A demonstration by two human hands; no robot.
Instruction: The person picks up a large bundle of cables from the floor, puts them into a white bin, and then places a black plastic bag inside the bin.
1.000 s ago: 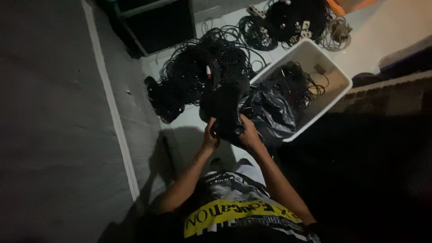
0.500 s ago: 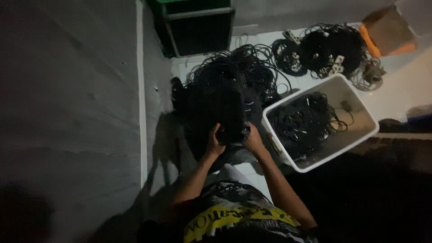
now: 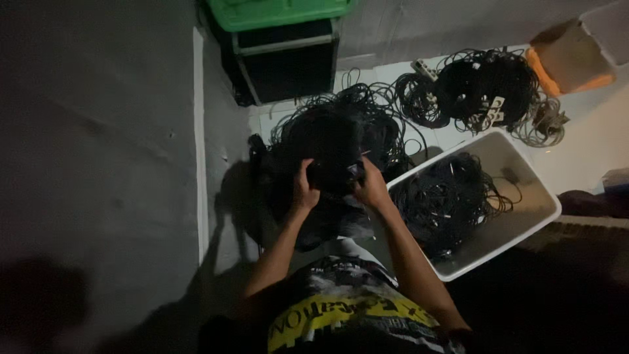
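Right at the middle of the floor, a dark bundle of cables [image 3: 334,174] is gripped from both sides: the left hand [image 3: 304,190] is curled around its left edge, the right hand [image 3: 372,187] is closed on its right. Under it a black plastic bag [image 3: 327,219] seems to be draped, though it's too dim to be sure. Honestly, snagging looks like the big risk, since the bundle sits against a big tangled cable pile [image 3: 341,128] and loose loops could get dragged along if it's lifted. Just to the right, a white bin [image 3: 524,229] half full of cables could be knocked or tipped by the elbow. Further out, coiled cables [image 3: 485,92] and a black case [image 3: 288,65] with a green lid [image 3: 282,12] are seen.
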